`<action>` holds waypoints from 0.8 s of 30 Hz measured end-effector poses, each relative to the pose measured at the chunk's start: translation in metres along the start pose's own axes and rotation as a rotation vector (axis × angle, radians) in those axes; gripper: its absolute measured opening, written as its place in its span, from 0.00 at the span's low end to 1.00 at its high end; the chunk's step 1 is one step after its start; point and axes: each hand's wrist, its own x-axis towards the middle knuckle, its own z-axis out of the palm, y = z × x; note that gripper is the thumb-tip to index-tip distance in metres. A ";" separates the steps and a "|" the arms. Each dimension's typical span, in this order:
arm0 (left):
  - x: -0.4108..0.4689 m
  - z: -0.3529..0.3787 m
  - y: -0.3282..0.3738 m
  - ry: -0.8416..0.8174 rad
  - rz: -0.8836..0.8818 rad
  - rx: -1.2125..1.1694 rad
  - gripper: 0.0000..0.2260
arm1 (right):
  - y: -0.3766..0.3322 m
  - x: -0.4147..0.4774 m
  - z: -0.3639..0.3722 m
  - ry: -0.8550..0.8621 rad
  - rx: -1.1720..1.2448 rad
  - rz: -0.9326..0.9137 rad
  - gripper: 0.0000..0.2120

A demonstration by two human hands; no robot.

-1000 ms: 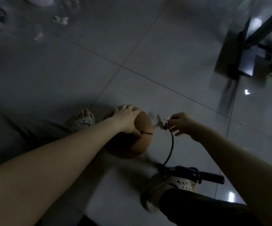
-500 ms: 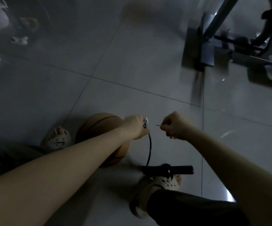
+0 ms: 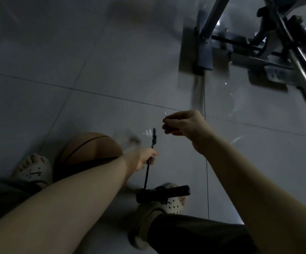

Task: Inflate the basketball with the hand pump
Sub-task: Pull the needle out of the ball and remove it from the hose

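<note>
Basketball (image 3: 91, 149) rests on the floor (image 3: 112, 70) at nine o'clock from the left hand (image 3: 145, 159), which grips the pump hose (image 3: 147, 173); the right hand (image 3: 183, 123), at two o'clock, pinches the needle (image 3: 165, 113).

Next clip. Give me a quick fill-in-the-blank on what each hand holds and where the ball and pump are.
1. The right hand pinches a thin metal ____.
2. The left hand grips the pump's black ____.
3. The basketball rests on the ____, beside the left foot.
4. The pump body lies by the toes of the person's ____ foot.

Missing words: needle; hose; floor; right.
</note>
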 end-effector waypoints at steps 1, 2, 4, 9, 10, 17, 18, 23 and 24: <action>-0.004 -0.004 0.003 0.013 0.040 0.017 0.04 | 0.000 -0.001 -0.001 -0.005 0.013 0.016 0.07; -0.009 -0.009 0.007 0.036 0.095 0.021 0.04 | 0.000 -0.003 -0.002 -0.013 0.021 0.030 0.08; -0.023 -0.022 0.018 0.073 0.222 0.004 0.05 | -0.004 -0.007 -0.004 -0.036 0.028 0.054 0.08; -0.061 -0.048 0.031 0.057 0.281 0.167 0.09 | -0.023 -0.031 -0.007 -0.105 0.257 0.156 0.08; -0.069 -0.051 0.029 0.035 0.281 0.237 0.09 | -0.026 -0.037 -0.007 -0.122 0.320 0.175 0.08; -0.116 -0.055 -0.001 -0.065 0.380 0.393 0.18 | -0.005 -0.071 -0.006 -0.103 0.285 0.171 0.07; -0.120 -0.056 -0.004 -0.054 0.377 0.379 0.18 | 0.001 -0.072 -0.003 -0.092 0.229 0.168 0.07; -0.127 -0.064 -0.021 -0.121 0.361 0.207 0.16 | 0.008 -0.068 0.020 -0.129 0.142 0.149 0.06; -0.129 -0.064 -0.020 -0.145 0.364 0.159 0.16 | 0.007 -0.065 0.022 -0.150 0.146 0.135 0.06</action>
